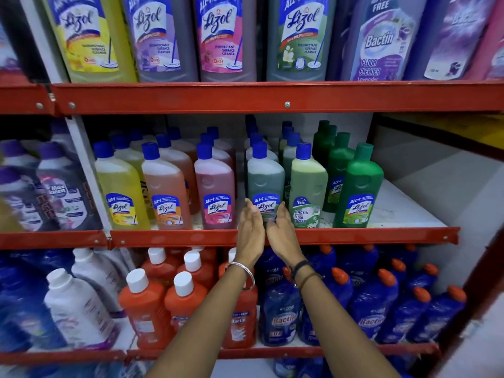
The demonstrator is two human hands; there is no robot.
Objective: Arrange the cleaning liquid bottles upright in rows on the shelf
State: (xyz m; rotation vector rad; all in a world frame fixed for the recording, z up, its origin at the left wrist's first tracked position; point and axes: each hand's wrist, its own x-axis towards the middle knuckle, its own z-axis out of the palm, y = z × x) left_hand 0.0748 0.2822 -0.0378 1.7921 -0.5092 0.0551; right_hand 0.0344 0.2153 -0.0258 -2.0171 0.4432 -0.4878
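both hands reach up to the middle shelf (327, 235), palms facing each other with fingers straight and spread loosely. the left hand (250, 231) and the right hand (282, 232) sit on either side of the lower part of the grey-green bottle (265, 181), right in front of its label; whether the fingertips touch it cannot be told, and neither hand is closed around anything. that bottle stands upright at the front edge of the shelf, heading its own row. to its left the pink bottle (216, 192), the orange bottle (166, 192) and the yellow bottle (121, 195) stand upright at the front of their rows, each with blue-capped bottles behind. just beside it on the right stands the pale green bottle (307, 186), then the dark green bottle (358, 192) with more green ones behind. the right end of the shelf is bare white board. a metal bangle (244, 274) circles the left wrist, dark bands (302, 271) the right.
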